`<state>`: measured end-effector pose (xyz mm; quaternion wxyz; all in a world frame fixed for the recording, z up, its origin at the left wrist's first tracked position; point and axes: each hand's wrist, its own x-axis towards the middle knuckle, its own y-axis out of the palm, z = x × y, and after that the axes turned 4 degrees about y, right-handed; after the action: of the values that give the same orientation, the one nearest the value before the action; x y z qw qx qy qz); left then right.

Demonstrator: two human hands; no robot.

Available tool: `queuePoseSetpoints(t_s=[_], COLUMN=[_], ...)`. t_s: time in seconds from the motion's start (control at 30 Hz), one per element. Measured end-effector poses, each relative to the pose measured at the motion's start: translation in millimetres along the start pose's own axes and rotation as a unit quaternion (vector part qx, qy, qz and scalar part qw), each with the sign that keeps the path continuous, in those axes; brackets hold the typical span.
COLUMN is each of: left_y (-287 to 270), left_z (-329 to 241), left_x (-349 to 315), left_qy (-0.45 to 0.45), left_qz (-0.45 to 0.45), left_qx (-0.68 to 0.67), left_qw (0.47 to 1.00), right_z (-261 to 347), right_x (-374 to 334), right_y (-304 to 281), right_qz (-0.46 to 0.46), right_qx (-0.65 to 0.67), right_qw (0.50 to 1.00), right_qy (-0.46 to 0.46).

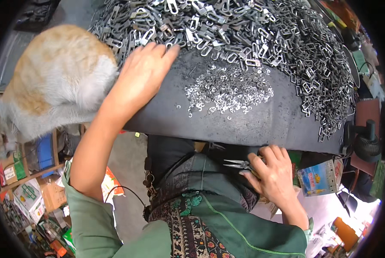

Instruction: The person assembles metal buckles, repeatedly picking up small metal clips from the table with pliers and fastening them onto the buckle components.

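Observation:
My left hand reaches over the dark tabletop to the near edge of a heap of flat metal clips. Its fingers are apart and bent down at the clips; I see nothing held in it, though the fingertips partly merge with the heap. Below the table's front edge, near my lap, my right hand is closed around needle-nose pliers. Their slim jaws point left and stand slightly apart, with no piece visible between them. Many small C-shaped metal rings lie scattered between the clips and the front edge.
An orange-and-white cat lies on the table's left side, close to my left forearm. Small rectangular metal frames are heaped at the right. A small black fan stands by the right edge. Shelves with boxes are at lower left.

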<state>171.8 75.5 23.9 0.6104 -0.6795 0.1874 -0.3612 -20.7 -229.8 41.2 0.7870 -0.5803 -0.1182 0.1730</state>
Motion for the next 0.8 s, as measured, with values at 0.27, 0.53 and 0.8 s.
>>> queuePoseSetpoints(t_s=[0.27,0.53,0.8], left_y=[6,43,33], left_z=[-16,-8,-12], left_x=[22,12,21], left_qy=[0.037,0.048,0.066], left_qz=[0.029,-0.038,-0.097], left_qx=[0.066,0.157,0.235], left_qw=[0.997,0.986,0.965], right_z=[-40,-147,-200], right_x=[-49,-90,-99], right_y=[-5,-11,39], right_qz=[-0.141,-0.312,-0.272], right_qx=[0.038,-0.103,-0.073], right_qw=[0.986,0.834,0.884], right_qy=[0.079,0.444,0.372])
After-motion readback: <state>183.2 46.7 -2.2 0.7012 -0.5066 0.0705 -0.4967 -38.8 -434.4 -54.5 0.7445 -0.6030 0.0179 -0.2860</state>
